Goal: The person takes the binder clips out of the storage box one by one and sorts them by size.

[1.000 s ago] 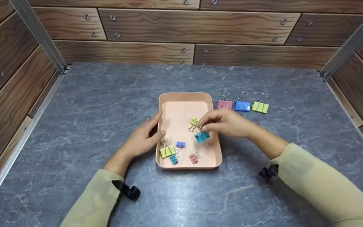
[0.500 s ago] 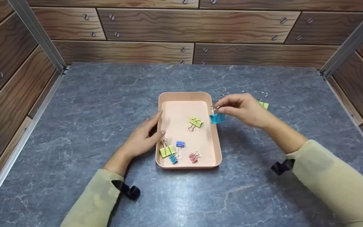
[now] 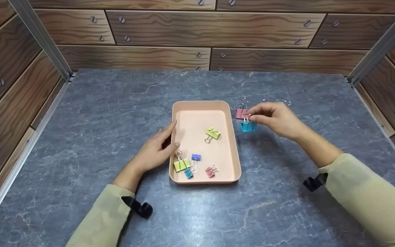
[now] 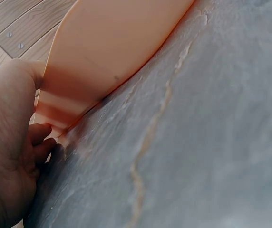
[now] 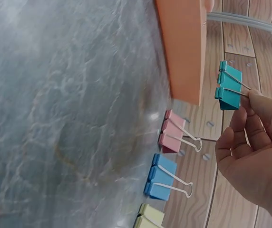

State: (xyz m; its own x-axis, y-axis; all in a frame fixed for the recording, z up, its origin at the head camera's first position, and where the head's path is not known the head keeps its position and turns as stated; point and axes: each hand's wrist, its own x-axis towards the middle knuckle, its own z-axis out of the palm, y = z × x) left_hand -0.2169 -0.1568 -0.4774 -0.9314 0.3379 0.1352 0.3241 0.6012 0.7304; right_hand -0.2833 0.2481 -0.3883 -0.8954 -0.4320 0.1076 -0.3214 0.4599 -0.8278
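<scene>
My right hand [image 3: 277, 118] pinches a teal binder clip [image 3: 248, 126] by its wire handles, just right of the tray. In the right wrist view the teal clip [image 5: 228, 85] hangs off the thumb and fingertips. A larger pink binder clip [image 3: 241, 114] stands right behind it. My left hand [image 3: 156, 147] holds the left wall of the peach tray [image 3: 204, 182], thumb over the rim and fingers along the outside. In the tray lie a yellow-green clip [image 3: 213, 133], another yellow-green clip [image 3: 182, 165], and small blue [image 3: 196, 157], teal and pink [image 3: 210, 172] clips.
A blue binder clip [image 5: 160, 176] and a yellow-green one [image 5: 149, 216] stand in a row beside the pink one; my right hand hides most of them in the head view. Wood-patterned panels [image 3: 163, 29] border the dark marbled tabletop [image 3: 122, 92].
My right hand has lifted the teal binder clip out of the tray and carried it right, over the rim, to the front of the pink clip. The left hand has stayed at the tray.
</scene>
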